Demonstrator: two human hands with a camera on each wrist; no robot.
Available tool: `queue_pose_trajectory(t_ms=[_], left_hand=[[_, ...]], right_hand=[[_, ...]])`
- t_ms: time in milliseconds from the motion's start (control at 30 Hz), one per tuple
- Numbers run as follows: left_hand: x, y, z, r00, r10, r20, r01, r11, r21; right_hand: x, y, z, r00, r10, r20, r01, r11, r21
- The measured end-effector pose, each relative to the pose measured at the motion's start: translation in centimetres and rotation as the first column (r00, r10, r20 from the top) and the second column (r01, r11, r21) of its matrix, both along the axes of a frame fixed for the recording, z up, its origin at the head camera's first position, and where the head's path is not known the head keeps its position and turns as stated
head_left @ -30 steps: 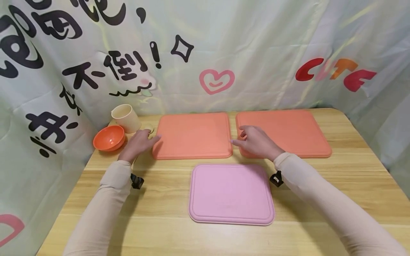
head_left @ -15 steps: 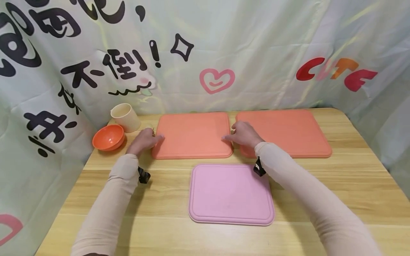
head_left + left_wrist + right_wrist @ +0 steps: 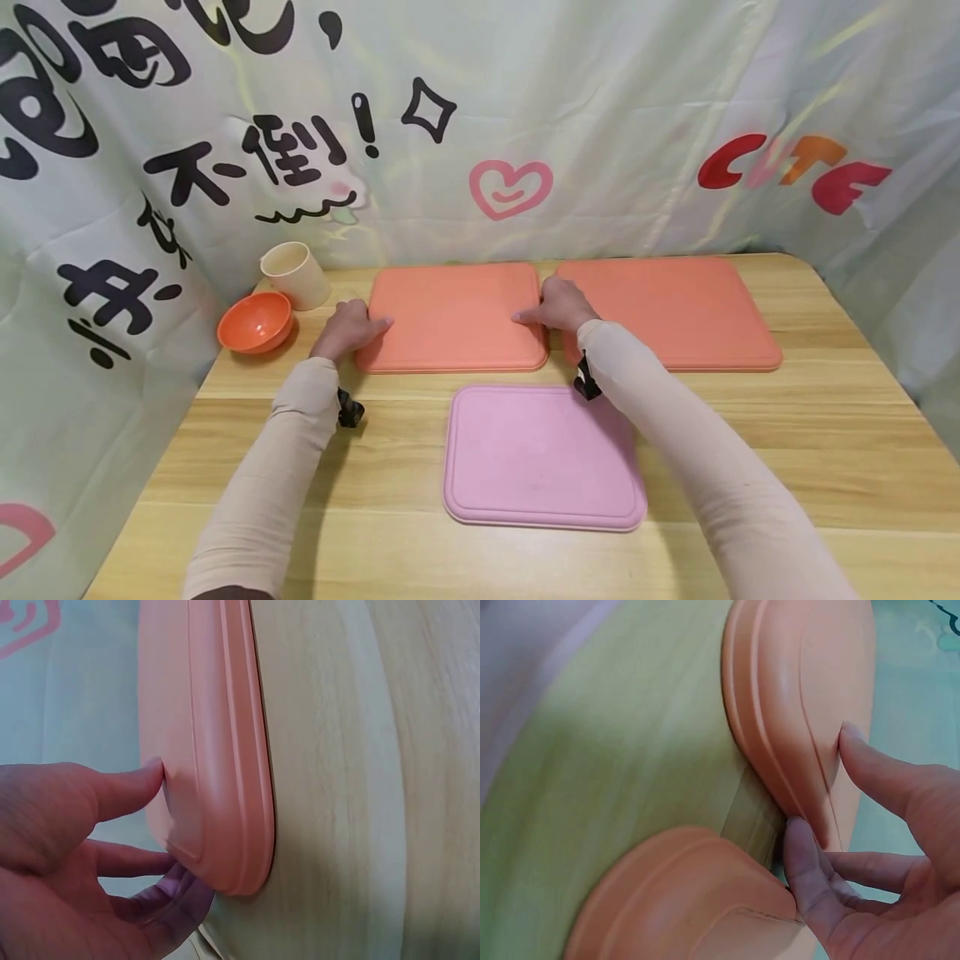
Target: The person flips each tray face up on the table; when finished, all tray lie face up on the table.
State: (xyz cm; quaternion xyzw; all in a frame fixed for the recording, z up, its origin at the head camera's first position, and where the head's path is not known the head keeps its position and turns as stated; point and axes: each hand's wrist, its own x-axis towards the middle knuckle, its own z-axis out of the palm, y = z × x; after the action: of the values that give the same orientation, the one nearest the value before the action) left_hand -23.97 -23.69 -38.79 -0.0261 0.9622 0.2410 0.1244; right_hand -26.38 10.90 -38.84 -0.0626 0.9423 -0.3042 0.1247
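Observation:
Two coral, rounded-rectangular, lid-like slabs lie side by side at the back of the table. At the left coral slab [image 3: 453, 312], my left hand [image 3: 351, 327] grips the left end, thumb on top and fingers at the side edge. My right hand [image 3: 558, 307] holds the opposite end the same way, its fingers in the narrow gap beside the right coral slab [image 3: 675, 317]. Up close, the left wrist view shows the slab's stepped rim [image 3: 232, 750] flat along the wood. In the right wrist view, the curled fingertips [image 3: 802, 832] sit right at the rim.
A smaller pink slab [image 3: 543, 458] of the same shape lies in front, partly under the right forearm. At the far left stand an orange bowl [image 3: 255, 323] and a cream mug [image 3: 296, 275]. A printed curtain [image 3: 600, 125] hangs behind the wooden table [image 3: 375, 500].
Both hands have moved inward to the left coral slab's ends, the right hand coming leftward from over the other slab. Thumbs now lie on its top. The slabs look unmoved.

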Motion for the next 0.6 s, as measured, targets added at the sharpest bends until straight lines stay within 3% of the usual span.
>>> queue_pose_trajectory(t_ms=[333, 600], left_hand=[[-0.05, 0.60, 0.05, 0.997, 0.071, 0.028, -0.072, 0.997, 0.006], [-0.27, 0.95, 0.01, 0.993, 0.108, 0.039, -0.108, 0.994, 0.002]], right_hand=[[-0.32, -0.22, -0.62, 0.999, -0.034, -0.012, 0.034, 0.999, -0.014], [-0.22, -0.56, -0.59, 0.993, -0.107, 0.050, 0.111, 0.991, -0.072]])
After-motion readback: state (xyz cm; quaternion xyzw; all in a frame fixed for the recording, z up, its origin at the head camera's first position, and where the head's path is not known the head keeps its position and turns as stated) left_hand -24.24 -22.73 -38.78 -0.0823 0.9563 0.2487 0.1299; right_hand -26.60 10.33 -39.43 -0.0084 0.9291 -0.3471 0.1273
